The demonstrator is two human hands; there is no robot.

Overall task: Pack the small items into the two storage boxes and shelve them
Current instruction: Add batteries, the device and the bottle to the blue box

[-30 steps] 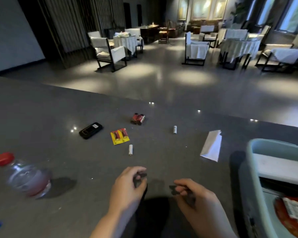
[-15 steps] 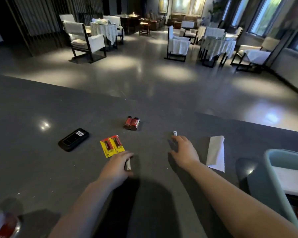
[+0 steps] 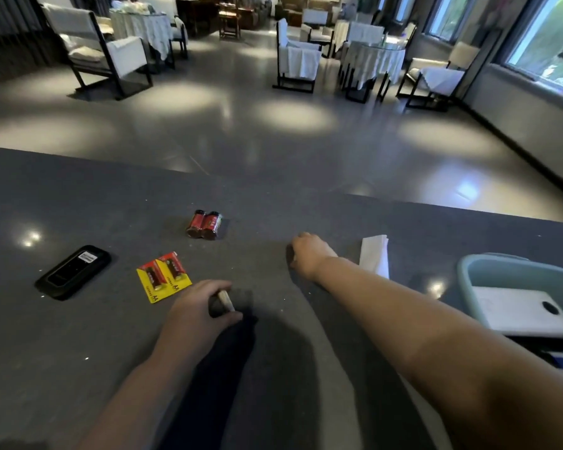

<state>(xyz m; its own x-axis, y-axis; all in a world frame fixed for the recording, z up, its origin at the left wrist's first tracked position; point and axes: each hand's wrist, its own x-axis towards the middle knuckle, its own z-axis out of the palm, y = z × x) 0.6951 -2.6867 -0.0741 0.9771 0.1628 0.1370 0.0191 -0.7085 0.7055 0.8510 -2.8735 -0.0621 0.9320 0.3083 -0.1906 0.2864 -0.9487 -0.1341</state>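
Note:
On the dark counter my left hand point(image 3: 199, 308) grips a small white battery point(image 3: 226, 300) together with a small dark item. Farther out, my right hand point(image 3: 309, 254) curls down over the spot where a second white battery lay; that battery is hidden under the fingers. Loose on the counter lie a pair of red batteries point(image 3: 204, 225), a yellow AA battery pack point(image 3: 163, 276), a black device point(image 3: 74, 271) and a folded white paper point(image 3: 375, 254). A teal storage box point(image 3: 468, 271) stands at the right with a white board point(image 3: 517, 311) inside.
The counter's far edge point(image 3: 273, 186) drops to a glossy floor. Beyond it stand covered chairs point(image 3: 298, 60) and dining tables point(image 3: 374, 60). Windows run along the right wall.
Both hands moved outward from near my body. The left hand has picked the near white battery off the counter. The right hand has closed over the far white battery.

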